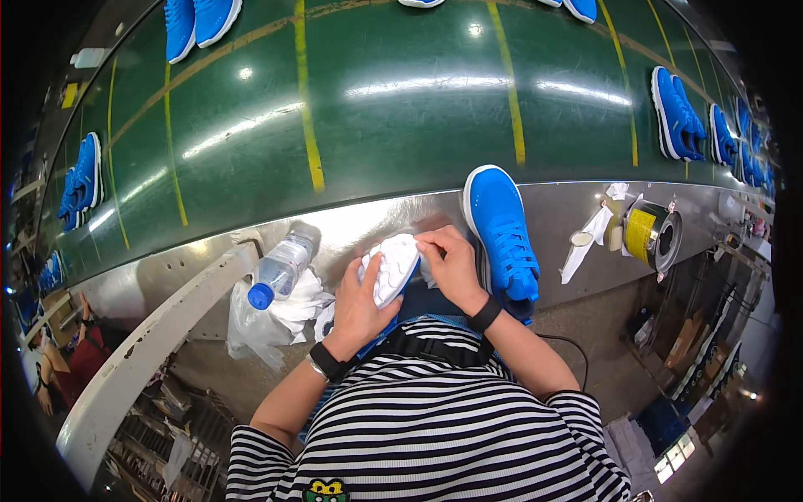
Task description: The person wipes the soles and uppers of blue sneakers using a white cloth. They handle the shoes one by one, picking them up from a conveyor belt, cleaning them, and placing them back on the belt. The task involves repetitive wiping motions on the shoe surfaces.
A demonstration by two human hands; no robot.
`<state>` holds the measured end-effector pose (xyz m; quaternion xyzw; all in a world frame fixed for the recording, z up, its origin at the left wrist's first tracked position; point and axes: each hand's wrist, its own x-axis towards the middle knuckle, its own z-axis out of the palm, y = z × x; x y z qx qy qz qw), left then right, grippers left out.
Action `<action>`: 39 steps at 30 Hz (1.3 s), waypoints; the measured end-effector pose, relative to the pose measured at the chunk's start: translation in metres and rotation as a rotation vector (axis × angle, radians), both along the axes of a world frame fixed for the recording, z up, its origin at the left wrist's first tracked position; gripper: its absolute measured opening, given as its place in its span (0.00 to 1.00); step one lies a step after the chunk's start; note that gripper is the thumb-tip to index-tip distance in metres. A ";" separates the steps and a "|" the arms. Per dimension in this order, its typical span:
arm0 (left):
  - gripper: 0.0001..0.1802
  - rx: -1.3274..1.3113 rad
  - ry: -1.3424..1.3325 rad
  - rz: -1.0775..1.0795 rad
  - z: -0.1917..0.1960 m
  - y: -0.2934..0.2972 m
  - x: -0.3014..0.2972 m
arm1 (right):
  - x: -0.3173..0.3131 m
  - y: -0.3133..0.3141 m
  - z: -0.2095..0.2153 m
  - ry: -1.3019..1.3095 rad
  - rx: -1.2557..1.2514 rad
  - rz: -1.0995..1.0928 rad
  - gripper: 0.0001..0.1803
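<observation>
My left hand (360, 308) grips a blue shoe, its white patterned sole (391, 269) turned up toward me. The thumb and fingers wrap the shoe's sides. My right hand (456, 272) is closed in a pinch at the edge of the sole's far end. A bit of whitish material shows under those fingers, too small to name. Just right of my right hand a second blue shoe (503, 226) rests upright, laces up, its toe reaching the green conveyor belt (410, 125).
More blue shoes (676, 117) stand on the belt within yellow lines. On the metal ledge lie a clear bottle (288, 263) with a blue cap and a white plastic bag (259, 326), left. A round can (652, 234) and a brush on white cloth (585, 238) are right. A curved white rail (159, 356) rises left.
</observation>
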<state>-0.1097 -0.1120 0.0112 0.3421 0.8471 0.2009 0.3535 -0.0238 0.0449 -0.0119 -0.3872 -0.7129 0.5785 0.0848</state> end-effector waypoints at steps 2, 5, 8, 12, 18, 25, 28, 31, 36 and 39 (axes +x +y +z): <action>0.42 -0.009 0.004 -0.005 -0.001 -0.001 0.000 | 0.001 -0.003 0.005 -0.012 -0.024 -0.022 0.05; 0.42 -0.004 0.011 -0.003 -0.002 0.000 0.000 | 0.004 -0.007 0.007 0.014 -0.049 -0.041 0.03; 0.42 0.009 0.012 0.004 0.000 0.002 0.002 | 0.000 0.000 -0.001 -0.020 -0.032 -0.038 0.02; 0.42 -0.002 0.019 -0.006 0.000 0.001 0.001 | -0.001 -0.001 0.009 -0.027 0.012 0.013 0.02; 0.42 -0.002 0.027 -0.003 0.001 0.001 0.002 | -0.003 0.000 0.001 -0.016 0.064 0.022 0.03; 0.41 -0.009 0.055 -0.029 0.005 0.003 0.003 | -0.005 -0.004 -0.002 0.044 0.035 -0.042 0.02; 0.41 -0.008 0.049 -0.030 0.004 0.003 0.001 | -0.004 -0.004 0.000 0.027 0.046 -0.050 0.02; 0.42 -0.002 0.022 -0.017 0.003 0.001 0.004 | 0.000 -0.011 0.013 0.054 -0.012 -0.050 0.02; 0.41 -0.025 0.030 -0.029 0.007 0.004 0.004 | -0.002 -0.005 -0.010 0.039 0.040 -0.076 0.02; 0.42 0.002 0.043 -0.040 0.002 0.002 0.004 | 0.010 -0.009 0.005 0.053 -0.014 -0.008 0.03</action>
